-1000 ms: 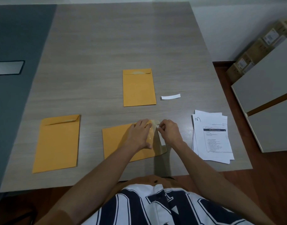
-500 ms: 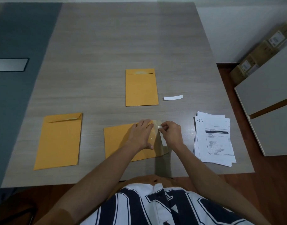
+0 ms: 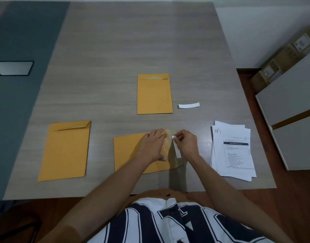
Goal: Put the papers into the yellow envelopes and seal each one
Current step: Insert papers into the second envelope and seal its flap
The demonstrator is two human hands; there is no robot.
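Observation:
A yellow envelope [image 3: 128,152] lies sideways at the table's near edge, its open flap [image 3: 176,161] pointing right. My left hand [image 3: 155,145] presses flat on the envelope beside the flap. My right hand [image 3: 185,143] pinches a white backing strip [image 3: 176,149] that is partly peeled off the flap. A second yellow envelope [image 3: 154,95] lies farther back with its flap folded down. A third yellow envelope [image 3: 65,150] lies to the left, flap loosely folded. A stack of printed papers [image 3: 232,151] sits at the right.
A loose white strip [image 3: 189,105] lies right of the far envelope. The wooden table [image 3: 115,50] ends just right of the papers. White cabinets [image 3: 291,109] and cardboard boxes [image 3: 282,60] stand on the floor at the right. A dark surface [image 3: 19,41] adjoins the table's left.
My right hand has shifted slightly, drawing the white strip a little further off the flap. My left hand stays pressed on the envelope.

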